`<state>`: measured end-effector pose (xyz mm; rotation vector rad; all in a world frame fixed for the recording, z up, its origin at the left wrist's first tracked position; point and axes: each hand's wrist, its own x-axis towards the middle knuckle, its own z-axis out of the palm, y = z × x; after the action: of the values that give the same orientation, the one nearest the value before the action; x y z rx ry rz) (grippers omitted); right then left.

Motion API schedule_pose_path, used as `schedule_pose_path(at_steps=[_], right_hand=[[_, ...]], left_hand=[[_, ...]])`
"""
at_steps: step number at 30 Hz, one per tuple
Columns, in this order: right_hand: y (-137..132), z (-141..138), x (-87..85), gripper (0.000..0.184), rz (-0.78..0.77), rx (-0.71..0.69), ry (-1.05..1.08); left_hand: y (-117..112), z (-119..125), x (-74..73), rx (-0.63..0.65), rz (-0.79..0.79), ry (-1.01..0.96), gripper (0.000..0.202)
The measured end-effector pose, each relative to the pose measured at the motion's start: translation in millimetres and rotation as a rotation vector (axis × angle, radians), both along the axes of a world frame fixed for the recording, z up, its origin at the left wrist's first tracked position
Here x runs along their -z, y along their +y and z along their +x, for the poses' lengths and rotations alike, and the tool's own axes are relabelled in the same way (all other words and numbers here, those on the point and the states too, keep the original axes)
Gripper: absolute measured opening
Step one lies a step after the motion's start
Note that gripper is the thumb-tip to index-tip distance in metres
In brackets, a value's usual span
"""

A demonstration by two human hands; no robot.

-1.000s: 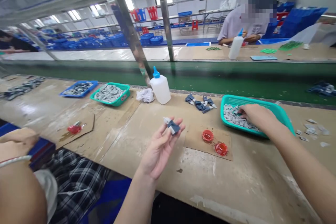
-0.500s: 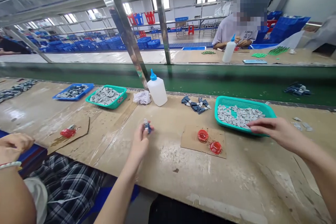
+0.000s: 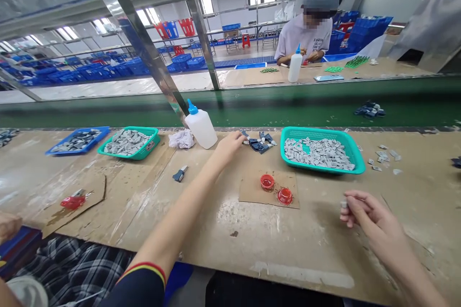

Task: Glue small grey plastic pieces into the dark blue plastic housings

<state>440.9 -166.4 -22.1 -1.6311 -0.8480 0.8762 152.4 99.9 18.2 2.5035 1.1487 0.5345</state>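
Observation:
My left hand (image 3: 230,146) reaches to the near-left edge of a small pile of dark blue pieces with pale ends (image 3: 260,145), its fingertips closed on one of them. My right hand (image 3: 370,218) is over the bench at the right, pinching a small light grey plastic piece (image 3: 344,205) between thumb and fingers. Behind it stands a green basket (image 3: 324,171) full of similar grey pieces. One dark blue piece with a grey end (image 3: 180,173) lies alone left of my left forearm. Two red cups of clear liquid (image 3: 267,182) sit on a cardboard square (image 3: 252,195).
A white bottle with a blue nozzle (image 3: 201,129) and a crumpled white cloth (image 3: 181,139) stand behind my left arm. Further left are another green basket (image 3: 146,151) and a blue tray (image 3: 77,148). Loose grey pieces (image 3: 382,157) lie at right. A co-worker (image 3: 306,38) sits across the green belt.
The dark blue piece my left hand held now lies on the bench, and that hand has moved forward and right to the pile. My right hand has left the basket with a grey piece.

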Motion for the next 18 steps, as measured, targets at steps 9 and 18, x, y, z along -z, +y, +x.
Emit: schedule_pose_path(at_steps=[9, 18], right_hand=[[7, -32, -4.0, 0.043, -0.068, 0.017, 0.301], [42, -75, -15.5, 0.039, -0.047, -0.059, 0.315]], left_hand=[[19, 5, 16.6, -0.094, -0.232, -0.268, 0.012], [-121, -21, -31.5, -0.272, -0.981, -1.108, 0.024]])
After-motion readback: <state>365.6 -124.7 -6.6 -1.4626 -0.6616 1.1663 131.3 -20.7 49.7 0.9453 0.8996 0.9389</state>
